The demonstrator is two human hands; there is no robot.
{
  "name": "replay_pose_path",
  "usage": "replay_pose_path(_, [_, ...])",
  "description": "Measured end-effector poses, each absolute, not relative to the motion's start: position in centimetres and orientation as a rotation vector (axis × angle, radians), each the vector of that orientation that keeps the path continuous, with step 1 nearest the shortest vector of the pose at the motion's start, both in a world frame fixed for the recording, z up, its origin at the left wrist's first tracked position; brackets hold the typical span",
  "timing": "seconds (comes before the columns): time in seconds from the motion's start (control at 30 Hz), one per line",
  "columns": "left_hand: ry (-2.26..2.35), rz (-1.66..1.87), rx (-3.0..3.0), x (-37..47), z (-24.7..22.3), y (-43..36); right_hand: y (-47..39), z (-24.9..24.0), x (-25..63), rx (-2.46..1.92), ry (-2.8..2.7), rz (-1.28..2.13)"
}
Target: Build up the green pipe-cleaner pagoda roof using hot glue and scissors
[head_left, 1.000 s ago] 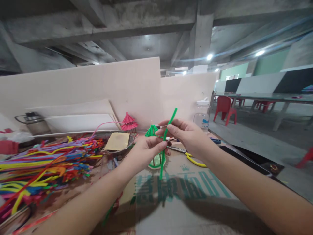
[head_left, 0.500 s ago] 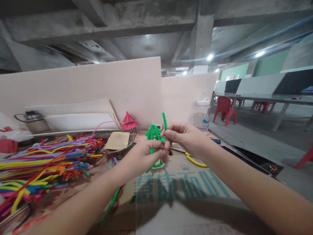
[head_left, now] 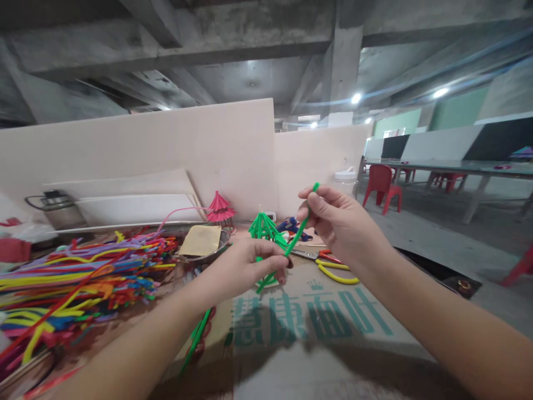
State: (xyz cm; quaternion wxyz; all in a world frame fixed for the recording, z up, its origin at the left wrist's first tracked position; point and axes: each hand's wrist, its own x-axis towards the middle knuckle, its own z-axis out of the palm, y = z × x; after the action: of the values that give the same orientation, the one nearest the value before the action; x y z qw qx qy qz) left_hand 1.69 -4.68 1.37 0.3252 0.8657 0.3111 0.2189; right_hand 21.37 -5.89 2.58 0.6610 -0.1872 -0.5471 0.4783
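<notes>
A green fuzzy stem [head_left: 297, 236] runs slantwise between my two hands. My left hand [head_left: 260, 264] pinches its lower part between thumb and fingers. Higher up and to the right, my right hand [head_left: 328, 214] grips it near the top end. Just behind my left hand stands a green tiered, pointed model [head_left: 261, 226], its lower part partly hidden by my fingers. More green stems [head_left: 195, 339] lie at the left edge of the printed cardboard [head_left: 312, 355].
Yellow-handled pliers [head_left: 339, 272] and a blue glue gun [head_left: 291, 226] lie behind my hands. A heap of colourful stems [head_left: 83, 278] covers the left side. At the back are a pink tiered model [head_left: 220, 206], a bowl [head_left: 204, 256] and a clear jar [head_left: 345, 180].
My right hand has moved up and to the right, away from my left hand. A longer stretch of green stem now shows between them, and the glue gun has come into sight.
</notes>
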Motion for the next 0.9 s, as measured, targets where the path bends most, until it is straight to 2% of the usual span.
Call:
replay_pose_path(0.13, [0.817,0.398,2.228,1.5,1.3,-4.5,-6.0,3.1,22.2,-0.494,-1.253,1.001])
replay_pose_path(0.47, [0.839,0.313,2.467,0.5,3.1,-4.6,-5.6,2.8,22.2,-0.473,-1.271,0.950])
replay_pose_path(0.6, [0.933,0.491,2.564,-1.0,3.8,-3.8,-5.4,3.4,23.0,-0.464,-1.262,0.853])
replay_pose_path(0.73, [0.917,0.801,2.335,-2.6,4.1,-1.8,-4.2,3.8,24.9,-0.498,-1.280,0.735])
replay_pose_path(0.9, [0.923,1.147,2.224,-3.1,3.0,1.5,-0.4,1.8,26.8,-0.721,-1.347,0.717])
